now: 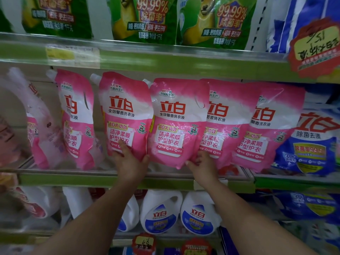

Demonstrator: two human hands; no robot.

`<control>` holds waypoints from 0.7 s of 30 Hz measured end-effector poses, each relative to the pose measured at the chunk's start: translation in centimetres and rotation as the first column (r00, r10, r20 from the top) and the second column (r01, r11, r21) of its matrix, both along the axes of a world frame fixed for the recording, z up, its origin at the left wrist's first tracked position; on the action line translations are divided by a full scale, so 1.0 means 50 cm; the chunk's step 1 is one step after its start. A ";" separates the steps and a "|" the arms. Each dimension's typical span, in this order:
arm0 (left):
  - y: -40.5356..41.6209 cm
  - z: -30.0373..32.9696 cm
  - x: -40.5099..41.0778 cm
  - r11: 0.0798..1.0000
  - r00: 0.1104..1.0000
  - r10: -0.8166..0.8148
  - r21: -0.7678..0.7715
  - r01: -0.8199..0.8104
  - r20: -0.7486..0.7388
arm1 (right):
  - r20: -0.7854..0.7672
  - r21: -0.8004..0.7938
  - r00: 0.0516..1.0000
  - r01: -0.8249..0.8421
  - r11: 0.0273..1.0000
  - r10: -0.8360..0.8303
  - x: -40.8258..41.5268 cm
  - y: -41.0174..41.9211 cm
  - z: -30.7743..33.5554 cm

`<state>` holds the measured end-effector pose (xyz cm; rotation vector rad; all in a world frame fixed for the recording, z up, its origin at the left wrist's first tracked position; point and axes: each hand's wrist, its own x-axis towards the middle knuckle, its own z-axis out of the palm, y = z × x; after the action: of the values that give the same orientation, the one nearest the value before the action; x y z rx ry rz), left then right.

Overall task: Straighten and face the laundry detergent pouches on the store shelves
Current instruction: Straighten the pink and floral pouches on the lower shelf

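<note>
Head view looks at a middle shelf [128, 178] lined with pink pouches standing side by side. The left hand [128, 162] rests against the bottom of one pouch [127, 115], its fingers [122, 144] lying fairly straight up the front panel and the thumb reaching toward the neighbour; it seems to press rather than grasp. The right hand [203, 164] grips the lower right corner of the centre pouch [178, 122], thumb in front and fingers tucked behind the edge. That centre pouch leans left and overlaps the next pouch [226, 124] to its right; further pink ones follow on both sides, several tilted.

Risks, as I judge them: these bags are soft and heavy at the base, so pulling one corner may twist the bag instead of squaring it, leaving the label skewed. The overlapped neighbours touch it, and dragging it sideways could tip them like dominoes toward the blue pouch [311, 144]. The bases sit near the shelf lip; a forward tug could slide one off onto the bottles [160, 210] below. The spouts at the top may also snag the adjoining pouch.
</note>
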<state>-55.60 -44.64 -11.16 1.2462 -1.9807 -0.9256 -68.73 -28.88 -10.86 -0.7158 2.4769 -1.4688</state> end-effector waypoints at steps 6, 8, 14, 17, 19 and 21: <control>0.001 0.004 0.006 1.000 1.000 -0.020 0.003 0.020 0.011 | 0.005 0.006 1.000 -0.013 1.000 0.013 0.000 0.000 0.000; 0.003 0.005 0.008 1.000 1.000 -0.026 -0.002 0.027 0.013 | 0.004 0.002 1.000 -0.015 1.000 0.015 0.001 0.001 0.001; 0.006 0.008 0.014 0.999 0.999 -0.044 -0.004 0.045 0.022 | -0.003 -0.016 1.000 -0.023 1.000 0.023 0.003 0.002 0.005; 0.009 0.010 0.014 0.999 0.998 -0.043 -0.026 0.044 0.045 | -0.014 -0.031 1.000 -0.022 0.999 0.022 0.002 0.003 0.002; 0.010 0.011 0.013 0.999 0.998 -0.042 -0.020 0.043 0.047 | -0.016 -0.036 1.000 -0.018 0.999 0.018 0.002 0.004 0.002; 0.009 0.012 0.013 0.999 0.998 -0.041 -0.012 0.042 0.052 | -0.015 -0.039 1.000 -0.014 0.999 0.014 0.004 0.004 0.003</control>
<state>-54.95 -44.18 -10.57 1.2376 -2.0567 -0.9071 -68.53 -28.69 -10.70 -0.7521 2.4556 -1.5161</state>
